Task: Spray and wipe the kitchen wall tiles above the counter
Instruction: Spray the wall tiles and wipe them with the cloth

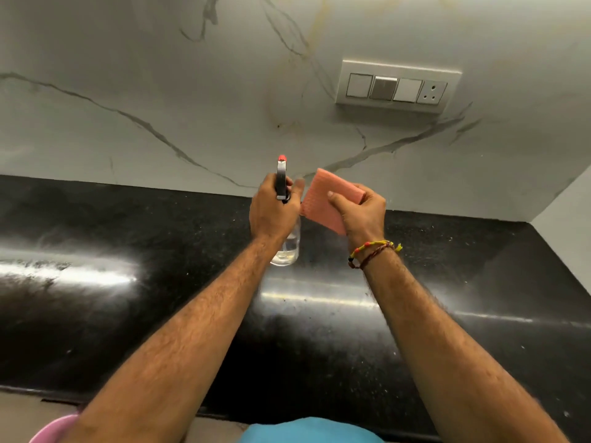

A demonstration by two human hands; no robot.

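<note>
My left hand [271, 212] grips the neck of a clear spray bottle [287, 247]. Its black head with a red nozzle tip [282, 158] points at the white marble-veined wall tiles [160, 91]. My right hand [361, 215] holds a folded pink cloth [326, 199] just right of the bottle, above the counter. The cloth is slightly off the wall, close to the bottle head. The bottle's lower part shows below my left wrist.
A glossy black granite counter [128, 314] runs below the wall. A white switch and socket panel [396, 87] sits on the tiles up right. A side wall [569, 225] closes the corner at right. A pink rim [54, 430] shows at bottom left.
</note>
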